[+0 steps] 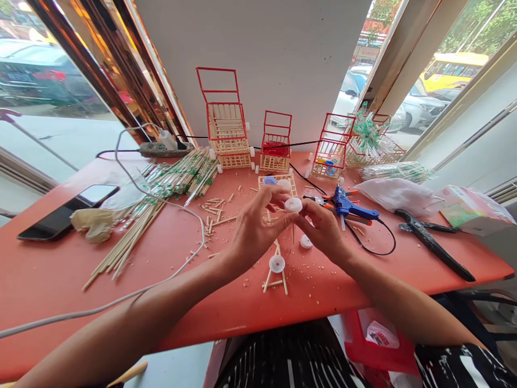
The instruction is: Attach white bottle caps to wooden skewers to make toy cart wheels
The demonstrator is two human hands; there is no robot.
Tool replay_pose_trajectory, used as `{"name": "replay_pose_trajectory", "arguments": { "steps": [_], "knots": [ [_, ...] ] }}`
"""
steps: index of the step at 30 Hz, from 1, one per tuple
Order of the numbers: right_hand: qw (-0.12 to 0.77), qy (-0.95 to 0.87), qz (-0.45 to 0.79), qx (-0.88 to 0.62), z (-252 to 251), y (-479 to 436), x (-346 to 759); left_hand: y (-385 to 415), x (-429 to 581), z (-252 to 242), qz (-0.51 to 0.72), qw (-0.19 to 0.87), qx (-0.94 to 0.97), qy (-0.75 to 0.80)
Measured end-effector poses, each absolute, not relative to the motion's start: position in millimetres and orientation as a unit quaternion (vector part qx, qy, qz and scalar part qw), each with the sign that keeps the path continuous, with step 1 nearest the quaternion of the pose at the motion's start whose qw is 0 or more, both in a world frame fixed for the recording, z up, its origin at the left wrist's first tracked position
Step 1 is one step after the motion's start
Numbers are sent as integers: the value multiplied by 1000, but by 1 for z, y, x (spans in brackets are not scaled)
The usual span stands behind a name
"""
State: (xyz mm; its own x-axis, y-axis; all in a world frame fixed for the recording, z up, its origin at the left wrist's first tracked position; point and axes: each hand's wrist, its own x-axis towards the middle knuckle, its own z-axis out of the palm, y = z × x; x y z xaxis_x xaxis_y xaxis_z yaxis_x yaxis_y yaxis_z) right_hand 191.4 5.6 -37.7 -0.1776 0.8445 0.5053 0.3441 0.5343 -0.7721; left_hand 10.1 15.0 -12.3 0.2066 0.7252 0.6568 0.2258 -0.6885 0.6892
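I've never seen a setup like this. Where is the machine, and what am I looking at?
There is no machine here: these are a person's own bare hands. The single picture comes from a camera worn on the head, looking forward and down. The left hand holds a small white round plastic cap, and the right hand has its fingertips at the cap's edge. On the orange-red table lie loose pale wooden sticks, a blue glue gun and a flat black phone. Little carts of pale and red sticks stand toward the back wall.
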Motion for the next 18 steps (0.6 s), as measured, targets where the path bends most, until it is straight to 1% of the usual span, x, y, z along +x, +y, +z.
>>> {"name": "replay_pose_trajectory", "arguments": {
  "steps": [11,14,18],
  "knots": [
    [494,-724,253,-411,-37,5,191,13,9,-11,544,168,756,323],
    [489,-727,249,-413,-37,5,191,14,9,-11,548,171,752,323],
    [484,-729,245,-418,-38,6,192,16,9,-12,551,216,739,320]
  ]
}}
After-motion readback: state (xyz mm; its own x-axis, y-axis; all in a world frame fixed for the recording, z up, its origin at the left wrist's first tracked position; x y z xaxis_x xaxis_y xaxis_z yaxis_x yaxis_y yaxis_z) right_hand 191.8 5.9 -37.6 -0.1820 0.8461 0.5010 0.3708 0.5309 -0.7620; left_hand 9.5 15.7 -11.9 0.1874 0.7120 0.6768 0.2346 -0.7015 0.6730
